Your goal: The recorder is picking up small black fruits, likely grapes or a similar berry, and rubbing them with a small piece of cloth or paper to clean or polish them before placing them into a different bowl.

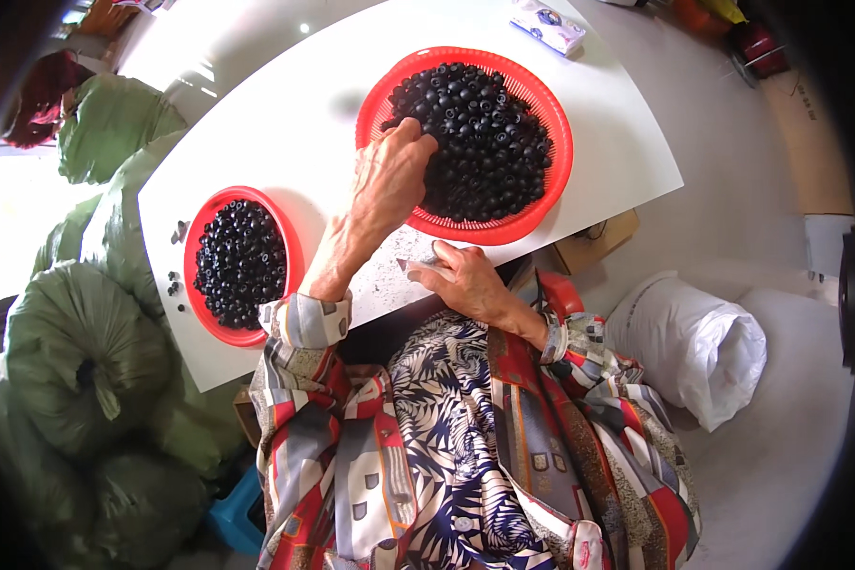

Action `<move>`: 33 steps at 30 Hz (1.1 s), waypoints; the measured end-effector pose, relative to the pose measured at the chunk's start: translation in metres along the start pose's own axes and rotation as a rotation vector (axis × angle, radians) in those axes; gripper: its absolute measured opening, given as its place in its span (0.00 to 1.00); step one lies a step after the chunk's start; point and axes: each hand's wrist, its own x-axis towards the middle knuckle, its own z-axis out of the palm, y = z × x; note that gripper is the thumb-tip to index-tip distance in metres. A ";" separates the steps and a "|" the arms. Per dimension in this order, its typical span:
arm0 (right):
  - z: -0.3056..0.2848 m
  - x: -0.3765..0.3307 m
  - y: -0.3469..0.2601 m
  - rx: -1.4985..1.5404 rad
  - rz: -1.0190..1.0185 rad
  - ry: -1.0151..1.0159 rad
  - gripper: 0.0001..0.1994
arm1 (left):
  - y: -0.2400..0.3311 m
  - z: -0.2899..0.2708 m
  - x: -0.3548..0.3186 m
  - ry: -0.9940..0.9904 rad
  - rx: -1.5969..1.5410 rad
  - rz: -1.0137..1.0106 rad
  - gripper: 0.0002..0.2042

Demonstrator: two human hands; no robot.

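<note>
Fingers (418,138) of left hand (382,185) curl among small round black pieces (489,142) inside large round red plastic basket (484,233), grasp can't be told | right hand (473,285) pinches small flat greyish tool (416,269) beside basket

The fingertips of the left hand (388,180) are hidden; their grip cannot be told. The small object (414,267) in the right hand (470,283) is partly covered and cannot be identified.

A head-worn fisheye camera looks down from just above, its wide view spanning hands (385,188) and surface (285,123).
</note>
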 end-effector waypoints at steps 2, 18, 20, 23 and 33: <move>-0.001 0.000 0.000 0.000 -0.009 -0.006 0.24 | 0.002 -0.005 -0.002 -0.050 0.009 -0.056 0.13; 0.003 0.002 0.006 0.021 0.144 -0.042 0.22 | 0.011 -0.010 -0.107 0.279 -1.778 -0.338 0.09; 0.008 0.000 0.010 0.059 0.091 0.039 0.21 | 0.001 0.002 -0.130 0.232 -1.992 -0.320 0.08; 0.011 0.000 0.006 0.068 0.001 0.018 0.16 | 0.007 0.006 -0.164 0.406 -2.214 -0.419 0.09; 0.000 0.000 -0.041 0.190 0.201 -0.170 0.16 | 0.001 0.031 -0.196 0.562 -2.451 -0.375 0.13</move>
